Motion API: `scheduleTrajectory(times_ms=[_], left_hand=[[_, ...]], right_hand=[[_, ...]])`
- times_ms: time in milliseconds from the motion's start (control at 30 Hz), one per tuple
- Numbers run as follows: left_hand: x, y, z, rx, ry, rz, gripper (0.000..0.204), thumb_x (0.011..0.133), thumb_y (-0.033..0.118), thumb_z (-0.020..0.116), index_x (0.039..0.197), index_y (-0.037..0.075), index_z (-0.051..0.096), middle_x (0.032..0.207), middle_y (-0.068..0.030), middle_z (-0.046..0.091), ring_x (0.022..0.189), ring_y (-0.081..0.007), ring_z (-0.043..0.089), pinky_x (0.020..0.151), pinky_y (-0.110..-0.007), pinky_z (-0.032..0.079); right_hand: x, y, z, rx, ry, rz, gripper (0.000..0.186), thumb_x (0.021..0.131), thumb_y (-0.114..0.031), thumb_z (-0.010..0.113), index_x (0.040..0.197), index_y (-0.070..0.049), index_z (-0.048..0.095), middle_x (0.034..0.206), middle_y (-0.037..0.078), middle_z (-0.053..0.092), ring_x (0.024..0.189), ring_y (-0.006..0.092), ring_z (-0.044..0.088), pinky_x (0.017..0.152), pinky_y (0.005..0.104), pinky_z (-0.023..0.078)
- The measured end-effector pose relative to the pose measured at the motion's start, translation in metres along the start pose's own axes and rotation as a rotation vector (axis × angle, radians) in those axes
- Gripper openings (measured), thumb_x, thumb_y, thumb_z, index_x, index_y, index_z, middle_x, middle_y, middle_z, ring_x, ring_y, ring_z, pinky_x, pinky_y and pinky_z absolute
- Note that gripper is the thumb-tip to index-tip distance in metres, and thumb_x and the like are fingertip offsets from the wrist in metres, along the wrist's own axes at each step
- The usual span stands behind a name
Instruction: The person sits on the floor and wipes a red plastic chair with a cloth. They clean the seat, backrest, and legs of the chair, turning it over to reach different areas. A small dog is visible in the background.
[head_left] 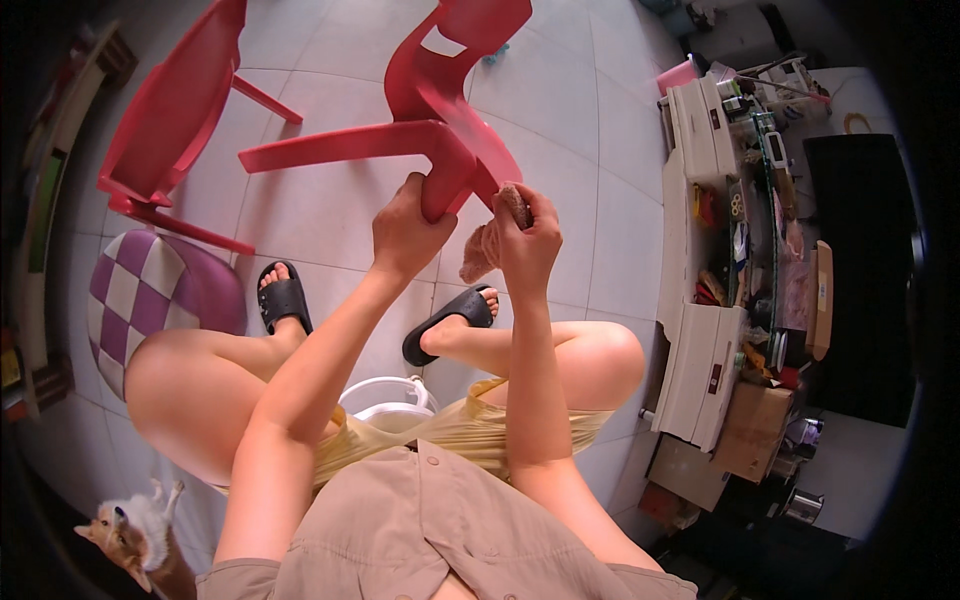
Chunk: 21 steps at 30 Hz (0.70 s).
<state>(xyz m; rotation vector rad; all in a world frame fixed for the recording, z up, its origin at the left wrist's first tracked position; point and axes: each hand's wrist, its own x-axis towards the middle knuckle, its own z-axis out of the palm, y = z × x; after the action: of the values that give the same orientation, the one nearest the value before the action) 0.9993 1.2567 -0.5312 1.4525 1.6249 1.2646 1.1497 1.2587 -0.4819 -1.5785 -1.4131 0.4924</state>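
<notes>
My left hand [408, 230] is closed round part of a red plastic chair [400, 136], which is tipped over in front of me. In my right hand [530, 235] is a pinkish-brown fluffy cloth [478, 250], pinched at the top against the chair with the rest dangling below. The chair's far part runs up to the top edge of the picture. Below my arms, a white bucket [387, 390] sits between my legs, partly hidden by my yellow clothing.
Another red chair [170, 110] stands at upper left, behind a purple-and-white checked round seat [135, 290]. A brown-and-white dog [140, 540] lies at lower left. Along the right runs a white cabinet [690, 370] with cluttered items, cardboard boxes and a dark screen [860, 270].
</notes>
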Motion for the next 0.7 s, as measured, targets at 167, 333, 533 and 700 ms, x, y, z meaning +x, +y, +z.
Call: scheduleTrajectory(times_ms=[167,333,533,700], left_hand=[[0.006,0.022,0.002,0.144,-0.062,-0.03,0.037,0.074,0.019,0.07,0.105,0.005,0.054,0.088,-0.0169,0.069,0.081,-0.0393,0.068,0.072,-0.049,0.054],[0.007,0.018,0.011,0.216,-0.129,-0.023,0.034,0.074,0.016,0.067,0.102,0.003,0.052,0.09,-0.0192,0.069,0.082,-0.0414,0.069,0.073,-0.051,0.055],[0.016,-0.008,0.024,0.325,-0.175,-0.034,0.032,0.072,0.016,0.067,0.095,0.001,0.05,0.088,-0.0203,0.067,0.083,-0.0423,0.067,0.074,-0.051,0.053],[0.019,-0.009,0.031,0.342,-0.199,-0.034,0.035,0.072,0.017,0.067,0.097,0.0,0.049,0.093,-0.022,0.067,0.085,-0.0432,0.067,0.075,-0.052,0.054]], right_hand=[[0.008,0.015,-0.006,0.128,-0.006,0.197,0.024,0.091,-0.017,0.077,0.108,-0.001,0.073,0.098,0.01,0.073,0.086,0.0172,0.068,0.079,0.0322,0.054],[0.009,0.069,0.004,0.25,-0.07,0.306,0.028,0.09,-0.017,0.078,0.111,0.001,0.073,0.098,0.01,0.075,0.088,0.0143,0.069,0.082,0.0301,0.055],[0.001,0.1,0.026,0.197,-0.104,0.373,0.03,0.09,-0.02,0.078,0.11,0.001,0.074,0.096,0.009,0.076,0.088,0.0137,0.068,0.082,0.0302,0.055],[0.001,0.127,0.03,0.213,-0.015,0.301,0.029,0.092,-0.023,0.077,0.111,0.0,0.074,0.1,0.008,0.075,0.088,0.015,0.068,0.082,0.0307,0.055]])
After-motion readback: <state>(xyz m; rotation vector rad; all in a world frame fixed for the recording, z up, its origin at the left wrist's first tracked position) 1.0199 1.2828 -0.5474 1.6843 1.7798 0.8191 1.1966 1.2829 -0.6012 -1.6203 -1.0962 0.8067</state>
